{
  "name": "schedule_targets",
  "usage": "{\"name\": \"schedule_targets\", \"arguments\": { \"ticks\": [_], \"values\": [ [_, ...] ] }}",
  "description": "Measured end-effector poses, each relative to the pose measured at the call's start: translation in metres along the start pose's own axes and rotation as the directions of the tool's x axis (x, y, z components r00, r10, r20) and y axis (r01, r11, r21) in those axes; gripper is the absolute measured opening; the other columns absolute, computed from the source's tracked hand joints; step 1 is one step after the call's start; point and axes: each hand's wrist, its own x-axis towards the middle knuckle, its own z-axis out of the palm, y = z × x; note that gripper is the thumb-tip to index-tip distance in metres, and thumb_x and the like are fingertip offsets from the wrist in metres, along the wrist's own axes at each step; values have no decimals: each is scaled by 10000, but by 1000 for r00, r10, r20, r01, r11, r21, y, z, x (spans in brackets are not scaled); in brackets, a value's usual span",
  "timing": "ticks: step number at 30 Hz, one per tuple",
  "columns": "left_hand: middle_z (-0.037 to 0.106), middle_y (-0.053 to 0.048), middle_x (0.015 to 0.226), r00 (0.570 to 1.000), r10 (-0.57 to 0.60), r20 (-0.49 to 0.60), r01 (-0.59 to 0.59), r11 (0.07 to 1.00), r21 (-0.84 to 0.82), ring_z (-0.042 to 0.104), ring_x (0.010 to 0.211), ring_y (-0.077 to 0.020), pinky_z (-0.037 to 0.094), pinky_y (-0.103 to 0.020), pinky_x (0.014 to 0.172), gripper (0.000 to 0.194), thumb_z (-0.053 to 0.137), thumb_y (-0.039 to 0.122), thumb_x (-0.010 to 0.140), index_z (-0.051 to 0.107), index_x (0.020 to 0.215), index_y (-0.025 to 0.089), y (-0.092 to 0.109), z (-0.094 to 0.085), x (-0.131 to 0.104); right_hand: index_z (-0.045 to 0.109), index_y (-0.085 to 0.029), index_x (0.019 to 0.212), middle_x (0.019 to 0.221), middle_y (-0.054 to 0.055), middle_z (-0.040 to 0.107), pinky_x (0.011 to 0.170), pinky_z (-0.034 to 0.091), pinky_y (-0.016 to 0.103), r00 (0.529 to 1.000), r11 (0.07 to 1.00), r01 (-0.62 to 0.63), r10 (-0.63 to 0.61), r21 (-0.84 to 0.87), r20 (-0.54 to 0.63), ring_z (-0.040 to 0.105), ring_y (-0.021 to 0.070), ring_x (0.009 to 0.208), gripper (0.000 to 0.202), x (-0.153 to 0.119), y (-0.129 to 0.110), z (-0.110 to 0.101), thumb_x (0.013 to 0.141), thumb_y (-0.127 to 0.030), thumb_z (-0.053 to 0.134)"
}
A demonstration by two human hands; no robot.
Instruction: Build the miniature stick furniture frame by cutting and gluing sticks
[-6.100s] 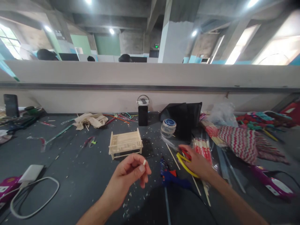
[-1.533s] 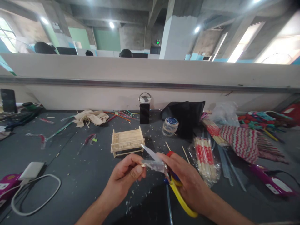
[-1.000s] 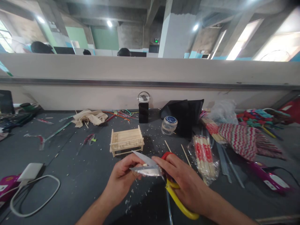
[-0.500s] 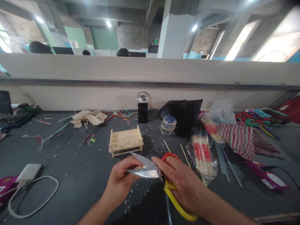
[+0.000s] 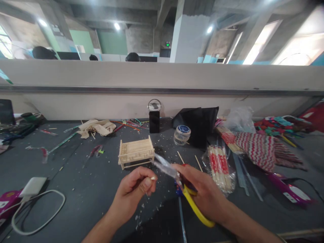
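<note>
My left hand is closed in a pinch on a short pale wooden stick piece, of which only the tip shows. My right hand grips scissors with yellow and red handles. Their blades point up and left, blurred by motion and apart from the left hand. Just beyond my hands stands a small bed-like model built of wooden sticks, with posts and rails. Under my right hand a clear glue stick or rod runs toward the front edge, beside a blue object partly hidden by the hand.
Bundled sticks in plastic lie at right, near a striped knitted cloth and a purple device. A clear jar, a black phone and a beige cloth are behind. A white adapter with cable sits left. Pale shavings litter the table.
The scissors have lifted away from my left hand, up and to the right, and their blades have come closer together. My left hand has stayed nearly in place, its stick tip now exposed.
</note>
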Motion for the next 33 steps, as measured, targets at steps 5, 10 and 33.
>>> {"name": "schedule_targets", "arguments": {
  "ticks": [5, 10, 33],
  "values": [
    [591, 3, 648, 999, -53, -13, 50, 987, -152, 494, 604, -103, 388, -212, 578, 163, 638, 334, 865, 676, 847, 177, -4, 2, 0, 448, -257, 1291, 917, 30, 588, 695, 484, 291, 1000, 1000, 19, -19, 12, 5, 579, 169, 784, 582, 1, -6, 1, 757, -28, 473],
    [581, 12, 604, 995, -93, -26, 85, 970, -228, 478, 572, -106, 369, -218, 562, 183, 703, 360, 804, 674, 806, 179, -7, 5, 0, 414, -238, 1340, 950, 54, 566, 686, 488, 321, 996, 994, 69, -65, -82, 57, 567, 190, 806, 639, 0, -11, 5, 736, -41, 490],
    [581, 16, 600, 982, -184, -34, 176, 969, -173, 440, 584, -102, 320, -216, 559, 69, 748, 241, 708, 707, 709, 185, -12, -5, 1, 434, -203, 1348, 942, 79, 563, 680, 513, 373, 985, 983, 81, -54, -165, 163, 574, 227, 804, 630, 1, -9, 0, 733, -76, 494]
  ]
}}
